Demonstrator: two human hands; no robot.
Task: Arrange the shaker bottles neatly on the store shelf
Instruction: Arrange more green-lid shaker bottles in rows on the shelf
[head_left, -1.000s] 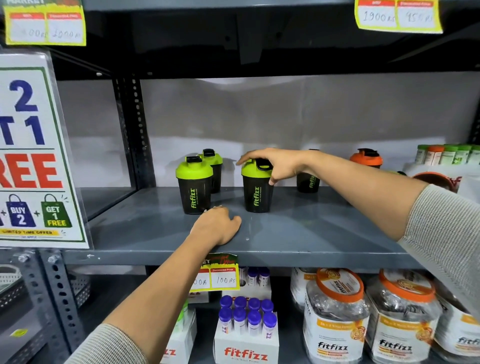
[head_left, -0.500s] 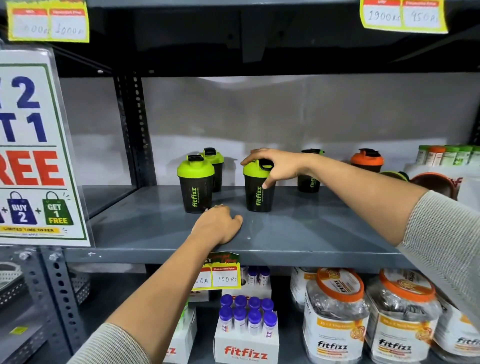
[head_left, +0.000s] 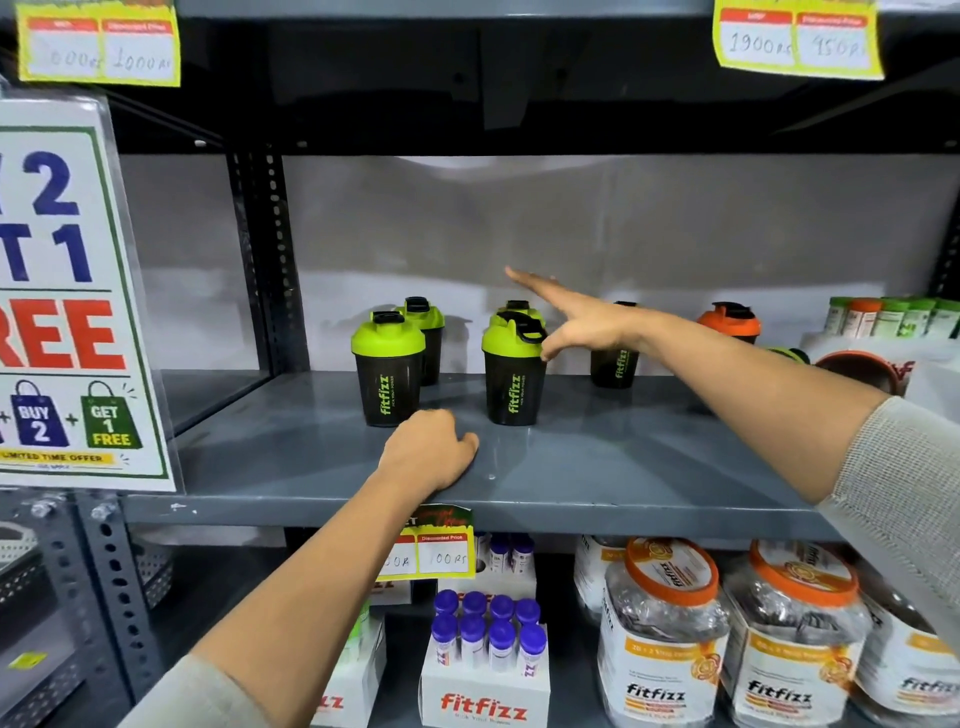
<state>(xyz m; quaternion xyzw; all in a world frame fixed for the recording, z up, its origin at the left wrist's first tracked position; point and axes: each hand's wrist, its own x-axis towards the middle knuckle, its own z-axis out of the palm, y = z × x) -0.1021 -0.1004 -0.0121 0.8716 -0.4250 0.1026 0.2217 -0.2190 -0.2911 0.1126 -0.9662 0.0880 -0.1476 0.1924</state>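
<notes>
Several black shaker bottles with green lids stand on the grey shelf (head_left: 597, 467). The front left bottle (head_left: 388, 371) has another bottle (head_left: 426, 332) behind it. The front middle bottle (head_left: 513, 374) hides most of a bottle behind it, whose lid (head_left: 519, 307) shows. My right hand (head_left: 582, 317) hovers open above and right of the front middle bottle, fingers spread, thumb near its lid. A further bottle (head_left: 615, 364) stands behind my right wrist. An orange-lidded shaker (head_left: 730, 322) is at the back right. My left hand (head_left: 428, 452) rests loosely curled on the shelf's front, holding nothing.
A large promotional sign (head_left: 67, 291) stands at the left edge. A perforated steel upright (head_left: 265, 260) rises at the back left. Small bottles (head_left: 893, 314) and a box sit at the far right. Jars (head_left: 665, 634) and boxed vials (head_left: 485, 644) fill the shelf below.
My right hand let go of the front middle bottle's lid and lifted, opening its fingers. That bottle now stands free in front of another. My left hand stayed put.
</notes>
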